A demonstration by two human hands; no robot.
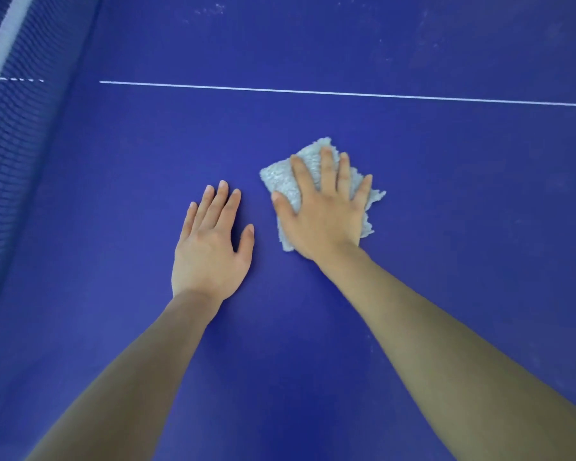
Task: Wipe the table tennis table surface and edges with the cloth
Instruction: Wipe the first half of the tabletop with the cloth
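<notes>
A blue table tennis table [446, 194] fills the view. A folded, fluffy grey-white cloth [280, 181] lies on it near the middle. My right hand [326, 214] presses flat on the cloth with its fingers spread and straight, covering most of it. To the left of the cloth, my left hand [210, 251] rests flat on the bare blue surface with straight fingers, holding nothing. A narrow strip of table separates the two hands.
The dark blue net [10, 154] with its white top band [4, 44] runs along the left side. A thin white line [346, 93] crosses the table beyond the hands. Pale dusty smudges [210, 10] mark the far surface.
</notes>
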